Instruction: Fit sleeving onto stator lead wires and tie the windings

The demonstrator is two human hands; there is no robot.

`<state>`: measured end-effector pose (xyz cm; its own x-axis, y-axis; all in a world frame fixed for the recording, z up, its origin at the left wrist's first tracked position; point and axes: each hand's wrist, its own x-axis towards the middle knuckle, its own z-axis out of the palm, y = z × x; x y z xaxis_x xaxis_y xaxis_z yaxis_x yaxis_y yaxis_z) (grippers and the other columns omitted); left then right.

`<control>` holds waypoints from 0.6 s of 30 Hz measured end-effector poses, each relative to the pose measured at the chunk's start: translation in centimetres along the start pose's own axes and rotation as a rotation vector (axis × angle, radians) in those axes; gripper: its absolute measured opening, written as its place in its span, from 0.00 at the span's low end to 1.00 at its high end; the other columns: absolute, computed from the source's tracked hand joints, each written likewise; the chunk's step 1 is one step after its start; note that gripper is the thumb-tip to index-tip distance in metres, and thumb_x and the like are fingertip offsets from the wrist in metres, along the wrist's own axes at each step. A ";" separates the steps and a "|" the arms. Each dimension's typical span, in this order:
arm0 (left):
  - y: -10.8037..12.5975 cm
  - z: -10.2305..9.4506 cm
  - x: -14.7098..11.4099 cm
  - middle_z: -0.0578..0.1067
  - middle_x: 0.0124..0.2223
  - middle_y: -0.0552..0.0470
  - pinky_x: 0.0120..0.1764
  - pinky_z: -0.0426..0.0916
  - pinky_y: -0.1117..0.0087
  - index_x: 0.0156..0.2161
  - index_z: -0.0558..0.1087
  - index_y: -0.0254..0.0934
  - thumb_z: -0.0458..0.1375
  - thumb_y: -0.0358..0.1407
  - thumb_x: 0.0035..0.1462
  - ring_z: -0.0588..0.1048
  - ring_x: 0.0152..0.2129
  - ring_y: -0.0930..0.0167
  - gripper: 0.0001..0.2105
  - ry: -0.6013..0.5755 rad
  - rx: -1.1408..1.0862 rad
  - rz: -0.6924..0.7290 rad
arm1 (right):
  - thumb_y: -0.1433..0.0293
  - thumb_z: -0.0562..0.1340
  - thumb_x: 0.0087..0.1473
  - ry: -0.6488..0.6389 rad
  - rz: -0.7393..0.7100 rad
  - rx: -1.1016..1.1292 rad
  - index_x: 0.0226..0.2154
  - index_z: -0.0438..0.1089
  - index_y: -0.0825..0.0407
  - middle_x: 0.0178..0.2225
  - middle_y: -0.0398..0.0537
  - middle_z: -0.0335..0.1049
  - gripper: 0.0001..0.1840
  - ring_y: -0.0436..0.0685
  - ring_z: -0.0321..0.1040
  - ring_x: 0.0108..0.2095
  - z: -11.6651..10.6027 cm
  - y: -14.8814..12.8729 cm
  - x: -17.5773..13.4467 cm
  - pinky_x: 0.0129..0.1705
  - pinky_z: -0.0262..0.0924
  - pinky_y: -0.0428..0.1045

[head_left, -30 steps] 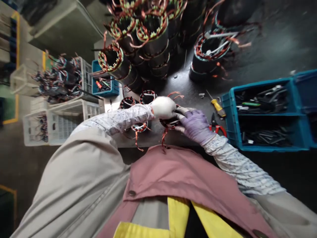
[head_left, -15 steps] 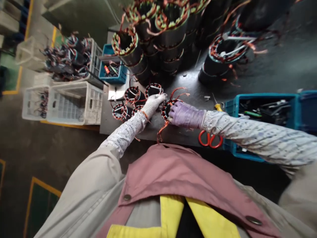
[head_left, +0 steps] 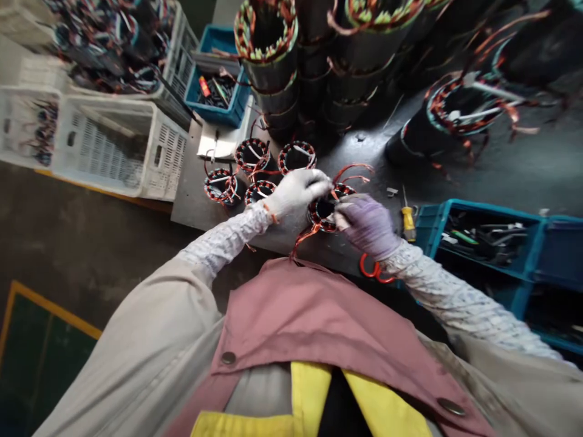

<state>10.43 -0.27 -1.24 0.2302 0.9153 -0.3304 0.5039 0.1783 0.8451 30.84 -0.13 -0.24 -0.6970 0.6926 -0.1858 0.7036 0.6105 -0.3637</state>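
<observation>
A small motor stator [head_left: 314,215] with copper windings stands at the table's near edge, its loose copper leads sticking out front and back. My left hand [head_left: 300,193], in a white glove, reaches over its left rim, thumb and fingers pinched at a copper wire [head_left: 334,194]. On the right side of the same rim, my right hand [head_left: 370,223] in a purple glove is closed, with curled fingers; what they grip is hidden. Several similar small stators [head_left: 297,156] stand left of and behind my left hand. Red-handled scissors [head_left: 377,271] lie below my right wrist, partly covered by it.
A yellow-handled screwdriver [head_left: 409,223] lies right of my right hand, before blue bins [head_left: 489,267] of dark parts. Tall stacked stators [head_left: 268,85] stand behind; a larger stator [head_left: 410,142] is back right. A blue box [head_left: 216,112] and white crates [head_left: 109,145] are left.
The view has shifted and turned. My left hand has moved from beside the stator to over its rim. My right hand has drawn back slightly on the right side, its forearm now slanting more.
</observation>
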 end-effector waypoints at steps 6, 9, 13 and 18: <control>4.1 -0.2 0.7 0.76 0.46 0.44 0.36 0.66 0.68 0.50 0.75 0.39 0.60 0.44 0.54 0.76 0.38 0.63 0.20 -0.606 0.814 0.250 | 0.60 0.57 0.59 0.135 0.098 0.010 0.46 0.74 0.55 0.51 0.59 0.71 0.20 0.67 0.64 0.52 0.4 0.5 -3.2 0.53 0.58 0.60; 5.0 1.1 3.2 0.78 0.35 0.45 0.37 0.66 0.66 0.40 0.79 0.39 0.58 0.42 0.55 0.76 0.35 0.62 0.12 -0.801 0.985 0.297 | 0.58 0.61 0.55 0.025 0.133 -0.035 0.52 0.71 0.57 0.58 0.63 0.64 0.27 0.71 0.62 0.54 0.6 -0.5 -3.3 0.51 0.59 0.61; 6.1 2.1 3.5 0.76 0.29 0.47 0.40 0.67 0.64 0.33 0.80 0.35 0.61 0.35 0.49 0.76 0.34 0.61 0.07 -0.795 0.879 0.131 | 0.61 0.62 0.55 -0.037 0.228 0.021 0.56 0.68 0.57 0.62 0.63 0.60 0.29 0.71 0.64 0.51 0.8 -1.9 -2.5 0.47 0.62 0.60; 9.0 1.8 -0.5 0.77 0.30 0.54 0.34 0.68 0.74 0.34 0.79 0.35 0.58 0.39 0.56 0.75 0.29 0.73 0.10 -0.924 0.295 -0.061 | 0.66 0.58 0.58 0.107 0.250 0.249 0.53 0.70 0.54 0.59 0.58 0.65 0.22 0.68 0.67 0.52 2.1 -0.8 -3.9 0.50 0.64 0.61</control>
<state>16.40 0.22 5.79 0.6963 0.2411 -0.6760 0.6960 0.0033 0.7181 32.68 -4.15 -1.10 -0.4800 0.8529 -0.2052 0.7858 0.3140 -0.5329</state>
